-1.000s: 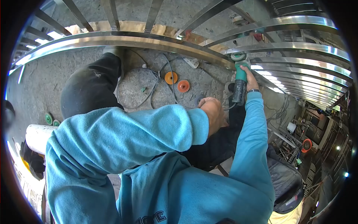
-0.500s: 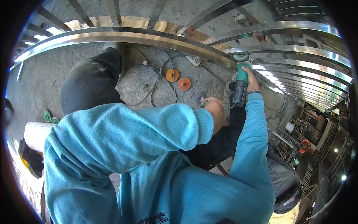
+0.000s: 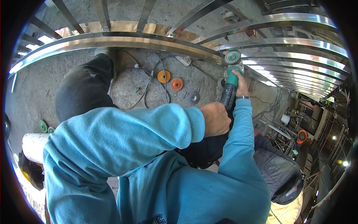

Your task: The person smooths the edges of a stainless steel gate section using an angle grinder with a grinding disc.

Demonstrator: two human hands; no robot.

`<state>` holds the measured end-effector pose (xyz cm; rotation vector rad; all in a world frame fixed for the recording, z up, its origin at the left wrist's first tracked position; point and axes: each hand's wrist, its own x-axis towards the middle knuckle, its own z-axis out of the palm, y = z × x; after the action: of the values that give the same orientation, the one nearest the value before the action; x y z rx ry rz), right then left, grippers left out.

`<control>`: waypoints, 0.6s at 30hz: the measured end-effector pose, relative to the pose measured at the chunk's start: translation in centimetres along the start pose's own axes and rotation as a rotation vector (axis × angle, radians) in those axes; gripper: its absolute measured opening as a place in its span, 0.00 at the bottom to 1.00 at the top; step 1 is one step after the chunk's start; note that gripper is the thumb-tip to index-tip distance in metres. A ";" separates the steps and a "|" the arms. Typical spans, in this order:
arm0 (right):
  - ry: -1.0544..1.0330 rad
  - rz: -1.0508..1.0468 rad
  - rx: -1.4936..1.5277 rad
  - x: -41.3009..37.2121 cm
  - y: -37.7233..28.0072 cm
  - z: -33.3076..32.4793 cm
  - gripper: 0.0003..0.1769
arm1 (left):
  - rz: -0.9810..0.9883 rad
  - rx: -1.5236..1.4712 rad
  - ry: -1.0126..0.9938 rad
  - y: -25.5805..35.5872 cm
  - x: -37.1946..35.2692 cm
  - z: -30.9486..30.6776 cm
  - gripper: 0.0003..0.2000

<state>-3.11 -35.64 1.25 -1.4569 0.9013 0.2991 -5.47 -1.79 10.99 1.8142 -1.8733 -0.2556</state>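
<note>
My right hand [image 3: 241, 83] is wrapped round the green front body of an angle grinder [image 3: 230, 84], with its thumb over the top. The grinder's round disc [image 3: 232, 56] faces up, close to the metal bars. My left hand [image 3: 216, 118] is closed at the dark rear end of the grinder's handle; its fingers are partly hidden underneath. Left of the grinder, on the concrete floor, lie a small grey wheel [image 3: 194, 98], an orange-red disc [image 3: 176, 84] and a yellow-orange disc [image 3: 163, 76].
A metal frame with shiny bars [image 3: 179, 46] spans the top and right. Grey cables [image 3: 146, 89] loop near the discs, beside a white power strip [image 3: 184, 60]. Green discs [image 3: 43, 126] and a white cylinder [image 3: 34, 147] are at left. A dark bag [image 3: 279, 173] is at lower right.
My left hand has moved from beside the grey wheel to the grinder's rear end and closed there. The grinder has tilted and its disc shows more fully. The view has shifted slightly.
</note>
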 end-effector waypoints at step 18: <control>-0.026 0.065 -0.056 2.9 -2.2 0.6 0.26 | -0.037 0.028 -0.003 0.0 -0.1 -0.7 0.09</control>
<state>0.49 -36.43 0.76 -1.4736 0.9266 0.3931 -5.12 -1.60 11.52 1.8696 -1.8548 -0.2465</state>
